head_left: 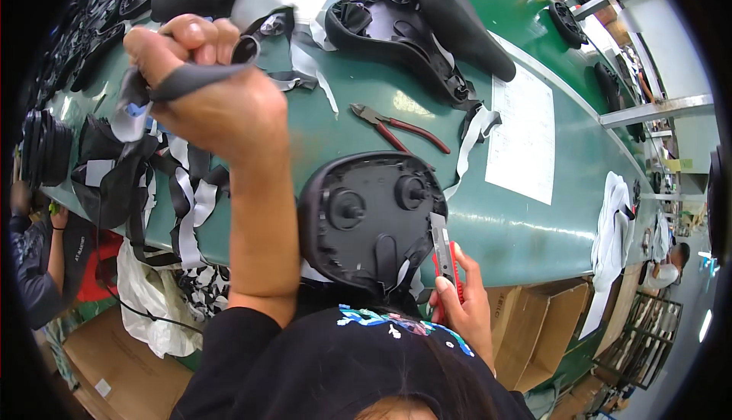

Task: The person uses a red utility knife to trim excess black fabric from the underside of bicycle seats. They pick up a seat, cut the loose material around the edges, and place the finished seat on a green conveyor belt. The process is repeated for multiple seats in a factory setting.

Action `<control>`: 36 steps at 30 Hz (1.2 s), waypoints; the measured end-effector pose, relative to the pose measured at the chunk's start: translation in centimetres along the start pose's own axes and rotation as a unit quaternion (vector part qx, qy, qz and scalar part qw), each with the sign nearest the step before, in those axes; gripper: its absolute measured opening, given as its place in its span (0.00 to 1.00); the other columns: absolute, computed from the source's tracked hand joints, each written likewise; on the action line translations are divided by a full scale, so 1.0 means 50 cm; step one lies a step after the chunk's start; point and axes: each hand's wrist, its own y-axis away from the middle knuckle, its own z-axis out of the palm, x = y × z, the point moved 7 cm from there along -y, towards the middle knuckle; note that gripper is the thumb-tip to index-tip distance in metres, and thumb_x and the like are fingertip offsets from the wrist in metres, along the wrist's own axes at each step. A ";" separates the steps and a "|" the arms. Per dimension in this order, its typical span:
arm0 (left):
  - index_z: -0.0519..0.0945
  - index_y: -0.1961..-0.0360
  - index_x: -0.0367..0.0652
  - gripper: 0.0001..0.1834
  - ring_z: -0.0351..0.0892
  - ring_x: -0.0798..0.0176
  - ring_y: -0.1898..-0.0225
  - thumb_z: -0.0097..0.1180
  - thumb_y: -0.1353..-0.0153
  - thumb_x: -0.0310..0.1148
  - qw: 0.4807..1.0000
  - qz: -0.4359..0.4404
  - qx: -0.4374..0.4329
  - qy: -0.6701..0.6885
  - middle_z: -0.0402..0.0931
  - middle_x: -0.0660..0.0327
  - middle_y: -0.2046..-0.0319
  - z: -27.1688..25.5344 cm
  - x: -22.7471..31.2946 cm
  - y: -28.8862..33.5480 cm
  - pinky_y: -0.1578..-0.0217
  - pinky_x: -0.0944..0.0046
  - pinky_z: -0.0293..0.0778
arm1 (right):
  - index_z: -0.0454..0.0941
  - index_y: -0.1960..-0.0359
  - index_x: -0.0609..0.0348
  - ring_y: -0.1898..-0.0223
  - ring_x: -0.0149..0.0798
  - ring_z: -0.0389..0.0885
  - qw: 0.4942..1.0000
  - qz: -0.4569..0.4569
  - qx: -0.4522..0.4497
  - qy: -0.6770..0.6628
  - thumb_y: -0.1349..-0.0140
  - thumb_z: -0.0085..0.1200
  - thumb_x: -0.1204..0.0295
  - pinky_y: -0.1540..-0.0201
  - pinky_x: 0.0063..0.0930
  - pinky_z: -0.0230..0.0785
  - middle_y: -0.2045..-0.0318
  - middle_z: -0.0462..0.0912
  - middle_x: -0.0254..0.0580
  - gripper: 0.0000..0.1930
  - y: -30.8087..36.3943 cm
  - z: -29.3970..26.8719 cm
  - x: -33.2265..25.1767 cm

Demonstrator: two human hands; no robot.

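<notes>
Knife between right-hand fingers

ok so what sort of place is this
Probably a factory workshop, perhaps one making saddles: black saddle-shaped seats lie on a long green workbench, black and white strips are strewn on it, and the right hand holds a red utility knife.

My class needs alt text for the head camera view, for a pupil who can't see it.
A person's right hand holds a red utility knife, its blade by the rim of a rounded black shell, while the raised left hand grips a dark strip. Beyond the shell, red-handled pliers and white paper lie on a green table.
</notes>
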 end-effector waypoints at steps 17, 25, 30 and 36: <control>0.76 0.59 0.43 0.11 0.75 0.67 0.71 0.53 0.43 0.30 0.760 -0.376 -0.447 -0.286 0.76 0.61 0.63 0.029 -0.141 0.153 0.66 0.63 0.74 | 0.60 0.39 0.60 0.53 0.46 0.79 0.874 -0.291 -0.048 -0.387 0.39 0.52 0.73 0.52 0.33 0.74 0.50 0.74 0.60 0.26 -0.350 -0.037 -0.292; 0.71 0.48 0.41 0.22 0.75 0.52 0.52 0.58 0.42 0.37 0.536 -0.423 -0.685 -0.254 0.73 0.54 0.52 0.060 -0.082 0.330 0.52 0.57 0.71 | 0.65 0.41 0.48 0.53 0.51 0.76 0.715 -0.249 -0.072 -0.650 0.42 0.57 0.75 0.48 0.41 0.74 0.49 0.69 0.42 0.26 -0.530 0.009 -0.369; 0.73 0.52 0.38 0.17 0.77 0.62 0.56 0.56 0.38 0.37 0.656 -0.468 -0.523 -0.276 0.78 0.60 0.59 -0.001 -0.065 0.257 0.53 0.62 0.72 | 0.68 0.44 0.49 0.72 0.39 0.78 0.751 -0.318 0.122 -0.565 0.47 0.57 0.70 0.70 0.31 0.76 0.59 0.72 0.39 0.25 -0.456 -0.130 -0.315; 0.65 0.44 0.40 0.29 0.71 0.58 0.46 0.53 0.38 0.49 0.860 -0.453 -0.191 -0.139 0.70 0.53 0.47 -0.054 -0.068 0.181 0.47 0.57 0.66 | 0.74 0.49 0.50 0.76 0.32 0.75 0.825 -0.553 0.109 -0.046 0.50 0.57 0.73 0.81 0.24 0.68 0.65 0.74 0.39 0.23 -0.172 -0.076 -0.382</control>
